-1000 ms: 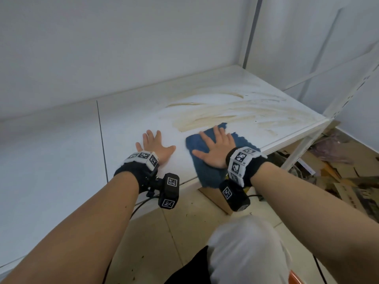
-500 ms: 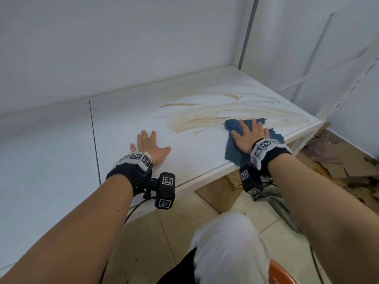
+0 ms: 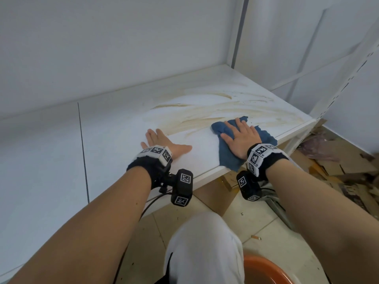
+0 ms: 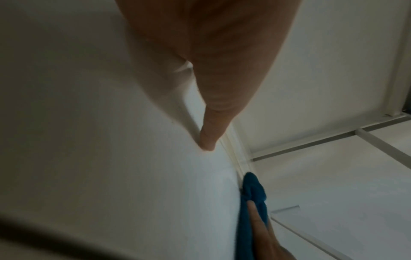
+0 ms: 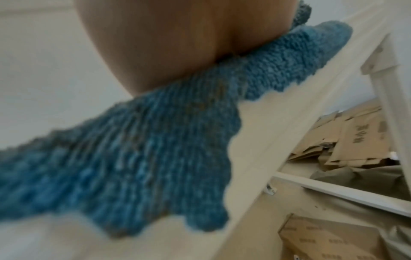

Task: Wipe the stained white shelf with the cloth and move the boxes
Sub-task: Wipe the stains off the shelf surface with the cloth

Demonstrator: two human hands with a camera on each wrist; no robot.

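Observation:
The white shelf (image 3: 114,128) carries brown smeared stains (image 3: 215,111) across its right half. A blue cloth (image 3: 225,156) lies on the shelf near the front edge, one corner hanging over it; the same cloth (image 5: 138,158) fills the right wrist view. My right hand (image 3: 240,136) presses flat on the cloth with fingers spread. My left hand (image 3: 162,142) rests flat on the bare shelf to the left of the stains, fingers straight. In the left wrist view the left hand's thumb (image 4: 211,137) touches the shelf, with the cloth (image 4: 251,202) beyond it.
Flattened cardboard boxes (image 3: 338,167) litter the floor to the right of the shelf, and a brown box (image 5: 329,237) sits under it. A white upright post (image 3: 238,31) stands at the shelf's back corner. An orange basin (image 3: 266,271) is by my knee.
My right hand slid the cloth from the shelf's front middle to the right and farther in, onto the stained area. The left hand stayed flat in place.

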